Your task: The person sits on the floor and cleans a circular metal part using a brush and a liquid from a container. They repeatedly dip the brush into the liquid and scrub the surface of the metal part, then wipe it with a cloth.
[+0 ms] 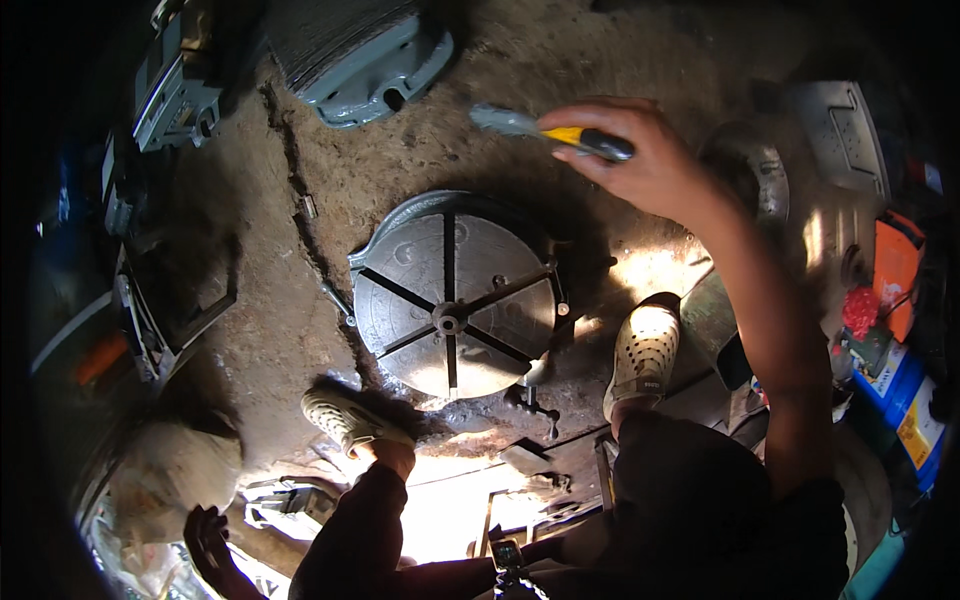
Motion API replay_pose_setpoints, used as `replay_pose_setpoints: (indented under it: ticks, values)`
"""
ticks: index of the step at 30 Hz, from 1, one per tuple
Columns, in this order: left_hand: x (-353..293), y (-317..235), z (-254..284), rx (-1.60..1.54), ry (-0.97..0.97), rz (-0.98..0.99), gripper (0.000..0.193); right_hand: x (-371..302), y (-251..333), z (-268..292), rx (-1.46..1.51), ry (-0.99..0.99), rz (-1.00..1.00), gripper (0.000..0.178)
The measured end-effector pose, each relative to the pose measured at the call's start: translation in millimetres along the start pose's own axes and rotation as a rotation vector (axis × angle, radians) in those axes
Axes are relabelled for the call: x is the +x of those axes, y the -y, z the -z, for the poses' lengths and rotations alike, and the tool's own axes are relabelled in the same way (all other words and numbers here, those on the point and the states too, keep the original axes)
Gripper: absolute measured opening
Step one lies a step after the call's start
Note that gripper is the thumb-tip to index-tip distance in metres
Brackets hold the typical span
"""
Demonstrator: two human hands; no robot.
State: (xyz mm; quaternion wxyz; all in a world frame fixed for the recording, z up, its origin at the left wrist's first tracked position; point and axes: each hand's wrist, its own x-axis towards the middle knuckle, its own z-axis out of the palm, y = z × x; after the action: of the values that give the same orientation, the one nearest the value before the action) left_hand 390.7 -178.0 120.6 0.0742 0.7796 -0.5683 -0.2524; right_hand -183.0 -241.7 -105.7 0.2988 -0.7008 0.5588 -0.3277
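My right hand (625, 150) grips a paintbrush (575, 138) by its yellow and black handle. Its blue-grey end is blurred and sticks out leftward over the floor. Below and left of that hand lies a round metal rotary table (405, 335), its slotted face up, with a blue-grey base rim. Beyond it, upper left of the brush, is a blue-grey painted machine casting (375, 75), apart from the brush tip. My left hand (207, 550) hangs in shadow at the lower left, past my left knee. Its fingers look apart, with nothing seen in them.
My shoes (645, 350) flank the disc's near side. A small crank handle (545, 412) juts from the disc's near edge. Metal frames (170, 340) stand at left, beside a pale plastic bag (170, 480). At right are a grey metal panel (840, 135) and an orange piece (897, 270).
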Motion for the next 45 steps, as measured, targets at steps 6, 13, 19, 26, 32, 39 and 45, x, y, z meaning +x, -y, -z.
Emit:
replay_pose_setpoints:
  ticks: [6,13,19,26,32,39,45]
  values:
    - [-45,-83,-55,0.394,0.504,-0.431,0.029,8,-12,-22,0.125,0.090,0.086,0.022]
    - [-54,-91,-89,0.223,0.263,-0.003,0.032,40,-7,-37,0.110,0.317,0.150,0.031]
    - [-58,-105,-94,0.188,0.434,-0.087,0.038,50,-3,-52,0.133,0.390,0.130,0.034]
    - [-55,-121,-100,0.098,0.391,-0.057,0.043,58,-5,-59,0.051,0.412,0.146,0.031]
    - [-56,-130,-98,0.136,0.378,-0.112,0.044,67,-3,-68,0.048,0.478,0.161,0.029]
    - [-62,-133,-94,0.191,0.390,-0.113,0.045,65,-5,-57,0.007,0.549,0.067,0.031]
    - [-65,-123,-92,0.144,0.367,-0.127,0.048,45,-3,-37,-0.067,0.611,0.015,0.026]
